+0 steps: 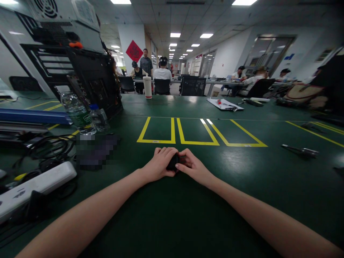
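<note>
Both my hands meet at the middle of the green table, just in front of three yellow taped boxes. My left hand is closed over a small black object, its fingers curled round the left side. From the right, my right hand pinches the same object with its fingertips. Most of the object is hidden by my fingers, so I cannot make out what it is.
At left stand an opened computer case, two water bottles, cables and a white power strip. A white tumbler and a clipboard lie further back. A metal tool lies at right. Several people sit at desks behind.
</note>
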{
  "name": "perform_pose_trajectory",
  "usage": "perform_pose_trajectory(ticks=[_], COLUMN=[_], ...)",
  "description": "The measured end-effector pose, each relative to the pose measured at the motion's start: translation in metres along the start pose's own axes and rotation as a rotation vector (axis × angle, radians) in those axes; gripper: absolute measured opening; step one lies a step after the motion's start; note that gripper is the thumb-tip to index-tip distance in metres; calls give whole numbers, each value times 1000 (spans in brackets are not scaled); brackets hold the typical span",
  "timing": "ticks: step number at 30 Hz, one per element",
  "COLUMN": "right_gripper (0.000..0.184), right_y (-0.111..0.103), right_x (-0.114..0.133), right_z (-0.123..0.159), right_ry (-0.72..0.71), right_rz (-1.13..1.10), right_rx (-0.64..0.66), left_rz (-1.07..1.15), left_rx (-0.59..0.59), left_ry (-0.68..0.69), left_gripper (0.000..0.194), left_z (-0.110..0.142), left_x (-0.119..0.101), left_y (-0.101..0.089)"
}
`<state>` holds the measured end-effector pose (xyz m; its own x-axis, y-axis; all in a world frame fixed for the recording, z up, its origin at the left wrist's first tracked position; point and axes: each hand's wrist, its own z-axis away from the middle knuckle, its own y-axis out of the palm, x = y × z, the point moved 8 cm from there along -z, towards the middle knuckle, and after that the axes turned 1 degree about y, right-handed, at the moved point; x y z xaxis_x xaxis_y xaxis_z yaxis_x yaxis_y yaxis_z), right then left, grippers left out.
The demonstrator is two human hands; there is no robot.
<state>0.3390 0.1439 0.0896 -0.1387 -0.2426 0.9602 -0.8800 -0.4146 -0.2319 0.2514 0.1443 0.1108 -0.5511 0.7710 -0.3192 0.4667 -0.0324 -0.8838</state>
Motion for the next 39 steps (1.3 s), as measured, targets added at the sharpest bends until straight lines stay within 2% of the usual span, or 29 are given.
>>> perform_pose_trajectory(ticks=[5,12,15,18,23,28,34,39], right_gripper=[14,23,21,18,26,14,22,22], right_y=[-1,-1,0,1,0,-3,-4,-2], right_x=[-3,-4,-4,-5,0,-2,-6,-5], right_z=[-2,-2,-2,-2,-1,-3,-4,-2], right_ry=[15,73,75,53,-13,9,87,107], right_rz=[-37,86,82,31,7,-2,37,37], right_rx=[-14,-1,21,52,53,-12,-23,43], left_rz=[2,14,11,3,7,22,21,19], left_rx=[-1,8,15,12,-8,-8,3,14], left_ry=[1,-9,-14,-20,-14,-5,-9,-31], left_gripper=[57,57,56,56,56,54,56,54], left_z=[0,-1,-1,-1,-1,-1,-1,-1], left_x=[0,0,0,1,1,-2,1,1], left_y=[0,-1,-1,0,0,-2,-1,-2])
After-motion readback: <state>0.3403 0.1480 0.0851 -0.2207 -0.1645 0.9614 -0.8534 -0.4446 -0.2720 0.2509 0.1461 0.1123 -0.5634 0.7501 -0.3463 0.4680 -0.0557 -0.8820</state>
